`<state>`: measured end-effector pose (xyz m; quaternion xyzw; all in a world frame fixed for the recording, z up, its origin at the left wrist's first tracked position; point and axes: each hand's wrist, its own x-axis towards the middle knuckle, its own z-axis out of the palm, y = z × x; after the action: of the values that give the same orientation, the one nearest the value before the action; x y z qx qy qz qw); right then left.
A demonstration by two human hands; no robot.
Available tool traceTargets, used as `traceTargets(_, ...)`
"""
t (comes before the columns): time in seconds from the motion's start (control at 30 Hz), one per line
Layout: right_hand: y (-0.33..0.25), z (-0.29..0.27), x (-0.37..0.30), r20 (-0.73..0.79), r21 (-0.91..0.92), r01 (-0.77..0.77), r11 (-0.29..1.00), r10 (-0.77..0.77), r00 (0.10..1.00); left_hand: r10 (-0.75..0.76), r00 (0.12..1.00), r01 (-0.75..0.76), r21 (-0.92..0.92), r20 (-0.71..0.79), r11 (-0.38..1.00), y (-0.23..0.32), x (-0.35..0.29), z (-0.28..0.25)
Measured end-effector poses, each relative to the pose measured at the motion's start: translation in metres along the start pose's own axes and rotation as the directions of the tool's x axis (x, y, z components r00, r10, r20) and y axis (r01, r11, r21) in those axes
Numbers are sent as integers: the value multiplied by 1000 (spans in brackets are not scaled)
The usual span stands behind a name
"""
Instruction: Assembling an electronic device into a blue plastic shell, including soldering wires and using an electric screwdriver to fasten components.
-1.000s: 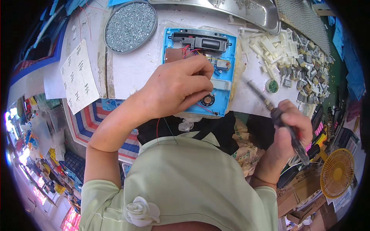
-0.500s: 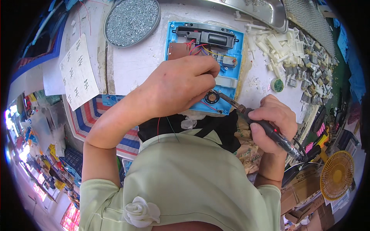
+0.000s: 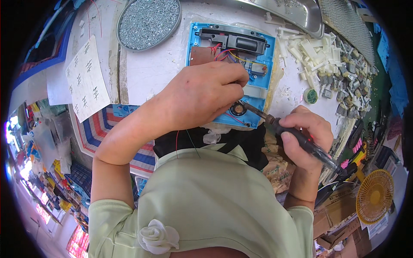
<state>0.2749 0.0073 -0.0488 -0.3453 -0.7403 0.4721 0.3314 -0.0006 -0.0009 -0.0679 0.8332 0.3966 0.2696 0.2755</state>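
My right hand [image 3: 307, 136] grips a soldering iron [image 3: 304, 142] with a black handle and a small red light. Its tip reaches the edge of a round speaker [image 3: 238, 109] in the near part of an open blue plastic casing [image 3: 254, 112]. Over the casing's left side, my left hand [image 3: 205, 93] is closed in a pinch just above the speaker. A thin red wire [image 3: 177, 144] and a dark green wire trail from beneath that hand; its fingertips are partly hidden. Farther up the casing are a black part [image 3: 234, 41], a brown board [image 3: 202, 56] and coloured wires.
At the far left stands a round tray [image 3: 178, 31] of small metal screws. White plastic pieces [image 3: 316, 49] and small grey motors [image 3: 350, 84] are heaped on the right, beside a small green-filled tin [image 3: 310, 96]. A handwritten paper [image 3: 88, 81] lies left; a yellow fan [image 3: 375, 195] stands lower right.
The casing has shifted slightly to the right, and my left hand with it. The soldering iron tip stays at the speaker's edge.
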Motion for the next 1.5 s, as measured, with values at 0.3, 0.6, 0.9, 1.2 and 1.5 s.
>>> traceTargets(0.3, -1, -12, -15, -137, 117, 10, 993, 6, 990, 8, 1000, -8, 16, 4, 1000, 1, 0, -1)
traceTargets(0.6, 0, -17, -20, -204, 132, 71, 989, -43, 978, -2, 1000, 2, -15, -5, 1000, 0, 0, -1)
traceTargets(0.9, 3, -18, -21, -218, 138, 41, 990, -10, 976, 10, 999, -19, -189, -47, 982, -9, 0, -4)
traceTargets(1.2, 4, -18, -19, -221, 131, 80, 988, -50, 974, 12, 997, -24, -171, -70, 985, -8, -2, 1)
traceTargets(1.5, -2, -5, -13, -74, 3, 92, 996, -91, 993, 16, 999, -17, -39, -39, 999, -2, -1, 5)
